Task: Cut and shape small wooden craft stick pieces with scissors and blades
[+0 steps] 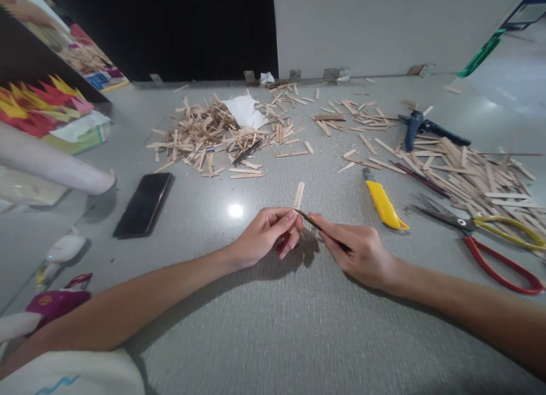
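My left hand (273, 230) is closed around a wooden craft stick (299, 195), whose rounded end points up and away from me. In my closed right hand (356, 247) is a thin dark tool (310, 219). Its tip reaches the stick near my left thumb; whether it is a blade or a file I cannot make out. Both hands are just above the grey table (239, 327). To the right of my hands lies a yellow utility knife (385, 204).
Scissors (464, 221) with red and yellow handles lie at right, beside many cut sticks (490, 173) and blue cutters (420, 128). A pile of stick pieces (200, 128) lies farther back. At left are a black phone (144, 204) and a rolled tube (55, 156). Upright panels (384, 25) border the back.
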Demonstrator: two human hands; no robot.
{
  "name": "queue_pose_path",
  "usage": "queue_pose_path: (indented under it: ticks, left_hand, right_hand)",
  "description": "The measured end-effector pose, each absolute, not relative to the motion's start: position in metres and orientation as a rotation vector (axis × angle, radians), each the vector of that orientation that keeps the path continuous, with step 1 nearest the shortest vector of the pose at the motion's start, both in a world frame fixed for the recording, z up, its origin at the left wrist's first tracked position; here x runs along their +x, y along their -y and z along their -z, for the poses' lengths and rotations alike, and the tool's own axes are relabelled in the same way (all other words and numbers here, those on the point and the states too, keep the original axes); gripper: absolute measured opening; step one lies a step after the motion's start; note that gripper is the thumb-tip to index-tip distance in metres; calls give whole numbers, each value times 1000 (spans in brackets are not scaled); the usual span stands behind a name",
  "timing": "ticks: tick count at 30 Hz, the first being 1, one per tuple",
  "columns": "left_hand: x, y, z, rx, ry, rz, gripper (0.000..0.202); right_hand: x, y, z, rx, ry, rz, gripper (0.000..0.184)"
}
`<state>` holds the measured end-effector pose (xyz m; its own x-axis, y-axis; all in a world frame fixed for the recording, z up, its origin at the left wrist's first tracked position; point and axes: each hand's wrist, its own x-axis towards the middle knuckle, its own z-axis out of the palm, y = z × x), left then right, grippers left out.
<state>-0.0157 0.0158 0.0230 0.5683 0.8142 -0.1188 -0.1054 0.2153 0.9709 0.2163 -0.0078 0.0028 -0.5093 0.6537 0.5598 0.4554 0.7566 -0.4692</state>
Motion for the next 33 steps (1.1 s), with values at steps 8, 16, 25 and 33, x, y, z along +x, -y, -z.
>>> queue_pose_path:
  ticks: [8,16,25,33]
  left_hand:
    - [-11,-9,-20,1381,-881,-874,45]
    - [-12,-7,-13,1505,-941,-1012,28]
    - [-11,-6,-18,1513,-991,-944,20]
    - [-10,-6,-24,1424,-977,-883,27]
  right_hand:
    - [213,10,-8,-1035,1842,-700,25]
    - [209,5,-15,-1000,1580,-1030,16]
    - [209,2,-22,-1109,1478,-1189,20]
    - [209,0,-24,-1154,1506,-1208,25]
